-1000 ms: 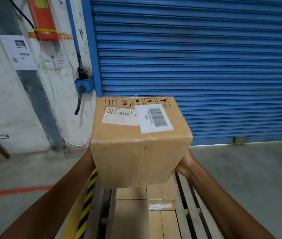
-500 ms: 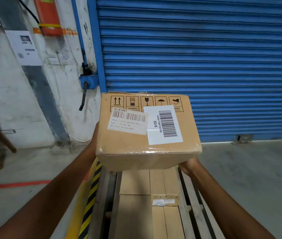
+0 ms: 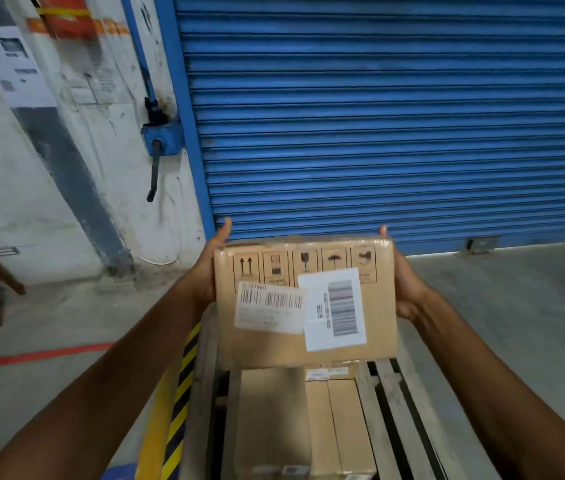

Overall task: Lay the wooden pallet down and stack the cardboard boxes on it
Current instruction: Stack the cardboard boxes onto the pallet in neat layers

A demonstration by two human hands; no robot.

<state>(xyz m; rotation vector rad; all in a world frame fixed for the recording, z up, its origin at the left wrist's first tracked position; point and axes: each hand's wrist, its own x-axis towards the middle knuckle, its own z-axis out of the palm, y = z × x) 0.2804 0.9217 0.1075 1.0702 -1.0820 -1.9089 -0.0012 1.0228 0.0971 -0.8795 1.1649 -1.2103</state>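
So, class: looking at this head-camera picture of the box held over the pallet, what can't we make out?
- Head view: fingers of the left hand and right hand are hidden behind the cardboard box.
- The far end of the wooden pallet is covered by that box.
- Small print on the labels is blurred.
- The stacked boxes are cut off by the bottom edge.

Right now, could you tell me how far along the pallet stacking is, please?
Done: the wooden pallet lies flat on the floor, with cardboard boxes on it. In hand: the left hand and right hand hold a labelled box by its sides over the pallet's far end; whether it rests yet is unclear. Left: set it down and let go. No further boxes are in view.
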